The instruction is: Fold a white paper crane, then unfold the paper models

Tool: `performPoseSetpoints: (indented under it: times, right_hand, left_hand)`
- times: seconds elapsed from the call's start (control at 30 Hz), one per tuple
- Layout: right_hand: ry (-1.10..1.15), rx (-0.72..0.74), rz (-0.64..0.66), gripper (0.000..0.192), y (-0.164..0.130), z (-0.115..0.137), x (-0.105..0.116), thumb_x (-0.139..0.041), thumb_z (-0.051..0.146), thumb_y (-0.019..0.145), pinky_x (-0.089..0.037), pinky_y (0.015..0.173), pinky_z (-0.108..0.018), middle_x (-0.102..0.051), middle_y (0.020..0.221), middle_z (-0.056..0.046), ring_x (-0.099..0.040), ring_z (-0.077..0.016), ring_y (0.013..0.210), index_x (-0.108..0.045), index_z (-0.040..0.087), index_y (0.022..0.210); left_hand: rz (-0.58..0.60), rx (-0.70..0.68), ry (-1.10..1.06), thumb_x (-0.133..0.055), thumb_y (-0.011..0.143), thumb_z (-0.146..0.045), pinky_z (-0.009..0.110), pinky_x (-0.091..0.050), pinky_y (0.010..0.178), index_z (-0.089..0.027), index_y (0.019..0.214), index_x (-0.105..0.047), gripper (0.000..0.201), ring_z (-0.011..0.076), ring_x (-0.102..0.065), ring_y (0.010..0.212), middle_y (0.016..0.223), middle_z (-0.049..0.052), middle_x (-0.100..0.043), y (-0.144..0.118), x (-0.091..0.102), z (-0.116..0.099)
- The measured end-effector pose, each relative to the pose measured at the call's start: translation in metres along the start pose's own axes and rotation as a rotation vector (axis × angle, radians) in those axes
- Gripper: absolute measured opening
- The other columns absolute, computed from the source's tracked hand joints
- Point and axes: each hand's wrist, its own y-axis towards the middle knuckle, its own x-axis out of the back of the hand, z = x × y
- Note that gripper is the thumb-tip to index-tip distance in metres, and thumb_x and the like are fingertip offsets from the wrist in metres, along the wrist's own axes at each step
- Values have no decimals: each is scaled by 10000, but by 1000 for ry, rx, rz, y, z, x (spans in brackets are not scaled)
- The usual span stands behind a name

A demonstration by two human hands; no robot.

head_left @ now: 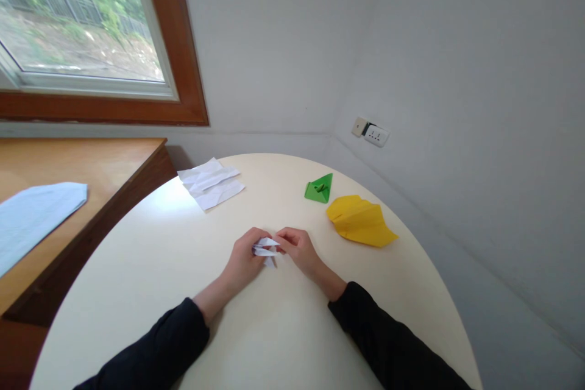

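Observation:
Between my two hands, above the middle of the round cream table (150, 292), is a small folded white paper (265, 250) with several pointed flaps. My left hand (245, 259) is closed around its left side, with the thumb below and the fingers behind. From the right, my right hand (297, 248) pinches a pointed tip of the same paper between thumb and fingers. One small flap points down beneath the rest. Parts of the fingertips on the far side are hidden by the paper.
Creased white paper sheets (212, 181) lie at the far left of the table. A green folded paper (319, 188) and a yellow creased paper (361, 221) lie to the right. A wooden desk (114, 155) with a pale blue folded item (41, 213) stands left; walls rise behind.

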Motion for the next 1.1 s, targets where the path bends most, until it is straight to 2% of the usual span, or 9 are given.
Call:
performPoseSetpoints:
  times: [0.1, 0.27, 0.47, 0.77, 0.97, 1.1]
  right_hand:
    - [-33, 4, -22, 198, 0, 0, -3, -655, 355, 666, -393, 519, -242, -567, 533, 26, -492, -118, 514, -614, 185, 573]
    - [-31, 17, -2, 181, -1, -4, -4, -635, 336, 688, -383, 542, -246, -590, 575, 17, -499, -121, 537, -621, 178, 600]
    - [-60, 39, -13, 185, -1, -5, -4, -615, 328, 702, -349, 520, -231, -545, 563, 30, -456, -109, 533, -595, 176, 597]
    - [-41, -17, -36, 161, 0, -8, -3, -636, 316, 664, -370, 537, -225, -540, 577, 40, -469, -108, 554, -571, 171, 637]
    - [-40, -13, -12, 174, 0, -8, -2, -634, 332, 681, -375, 551, -235, -556, 598, 31, -483, -110, 562, -580, 169, 654]
    - [-55, 10, 31, 179, 1, -8, -1, -639, 347, 702, -406, 585, -247, -599, 639, 12, -522, -127, 608, -615, 174, 665]
  left_hand:
    - [-5, -25, 37, -553, 597, -85, 234, -393, 570, -188, 725, -595, 170, 141, -542, 612, 670, -6, -601, 0, 0, 1]
    - [-29, 8, 69, -519, 600, -73, 232, -378, 558, -182, 713, -581, 168, 138, -526, 593, 644, -11, -594, 0, -1, 7]
    - [-44, 43, 92, -524, 601, -78, 230, -368, 554, -182, 722, -570, 166, 137, -518, 586, 634, -20, -587, 0, -1, 10]
    - [78, 64, 52, -512, 679, -157, 242, -396, 579, -170, 819, -561, 149, 146, -535, 637, 711, -2, -596, 0, 2, -1]
    - [0, 74, -16, -492, 645, -138, 248, -422, 592, -164, 811, -599, 199, 149, -557, 647, 711, 5, -629, 1, 3, 0]
    - [3, 56, -64, -501, 629, -123, 247, -437, 602, -159, 822, -613, 226, 149, -576, 662, 737, 14, -646, 2, 4, -1]
